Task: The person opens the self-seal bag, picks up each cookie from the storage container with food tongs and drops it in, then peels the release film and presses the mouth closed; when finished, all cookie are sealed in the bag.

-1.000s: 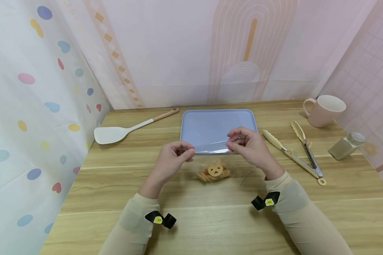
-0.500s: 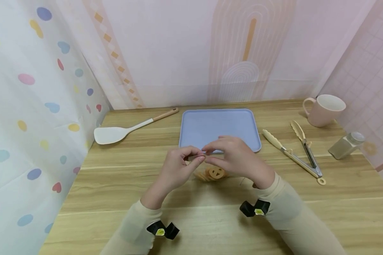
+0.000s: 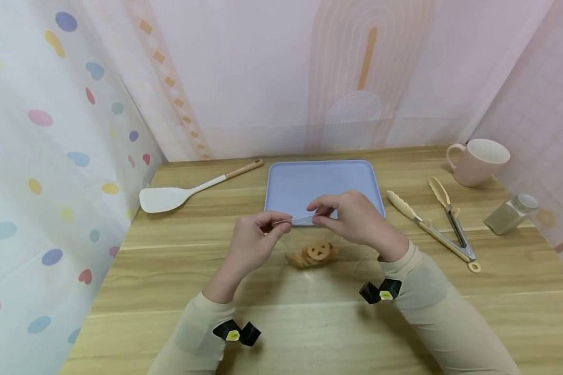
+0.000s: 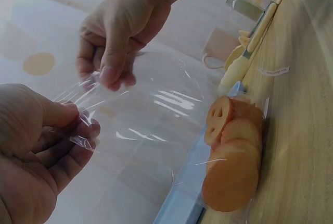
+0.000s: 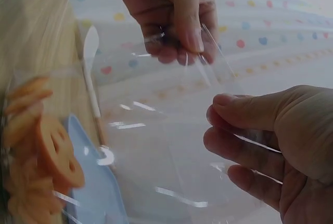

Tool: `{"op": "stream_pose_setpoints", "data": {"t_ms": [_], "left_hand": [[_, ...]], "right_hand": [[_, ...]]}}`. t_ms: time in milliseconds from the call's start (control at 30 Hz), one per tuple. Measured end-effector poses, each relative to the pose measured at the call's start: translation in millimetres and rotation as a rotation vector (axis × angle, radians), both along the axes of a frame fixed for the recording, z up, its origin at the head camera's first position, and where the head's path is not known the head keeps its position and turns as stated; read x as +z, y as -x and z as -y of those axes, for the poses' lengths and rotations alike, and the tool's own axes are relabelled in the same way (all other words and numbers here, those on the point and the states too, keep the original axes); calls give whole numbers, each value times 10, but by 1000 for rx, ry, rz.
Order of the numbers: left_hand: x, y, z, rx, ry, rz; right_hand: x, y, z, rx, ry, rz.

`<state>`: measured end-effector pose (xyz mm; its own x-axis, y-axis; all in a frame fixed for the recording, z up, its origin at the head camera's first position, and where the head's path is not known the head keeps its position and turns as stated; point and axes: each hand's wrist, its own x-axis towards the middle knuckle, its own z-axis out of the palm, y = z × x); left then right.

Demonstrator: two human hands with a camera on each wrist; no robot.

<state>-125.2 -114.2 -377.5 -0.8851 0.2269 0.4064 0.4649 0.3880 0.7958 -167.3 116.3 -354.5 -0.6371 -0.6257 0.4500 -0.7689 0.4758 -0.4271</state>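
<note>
A clear plastic bag (image 4: 156, 104) stands upright on the table, its top edge stretched between both hands. Pale orange cookies (image 3: 318, 252), the front one with a cut-out face, fill its bottom. My left hand (image 3: 255, 242) pinches the left end of the bag's top edge between thumb and fingers. At the right end, my right hand (image 3: 356, 219) pinches the film with thumb and forefinger. Folds in the film show close to the left fingertips in the left wrist view. A thin pinkish twist tie (image 4: 273, 72) lies on the table right of the cookies.
Behind the bag is a blue tray (image 3: 321, 182). A white spatula (image 3: 166, 199) with a wooden handle lies at the back left. To the right are tongs (image 3: 443, 239), a pink mug (image 3: 476, 164) and a glass shaker (image 3: 510, 214).
From wide apart on the bag's mouth, my right hand came left to meet the left hand, bunching the edge. Now it has drawn back right, and the edge is stretched again, more narrowly.
</note>
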Motion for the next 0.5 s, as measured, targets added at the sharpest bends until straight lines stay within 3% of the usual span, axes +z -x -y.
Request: {"op": "stream_pose_setpoints", "data": {"t_ms": [267,500], "left_hand": [[-17,25,92,16,-30,67],[-3,64,163,-134,-61,131]], "right_hand": [[-23,79,-286,-77,59,130],[-41,138,-469,-27,96,269]]}}
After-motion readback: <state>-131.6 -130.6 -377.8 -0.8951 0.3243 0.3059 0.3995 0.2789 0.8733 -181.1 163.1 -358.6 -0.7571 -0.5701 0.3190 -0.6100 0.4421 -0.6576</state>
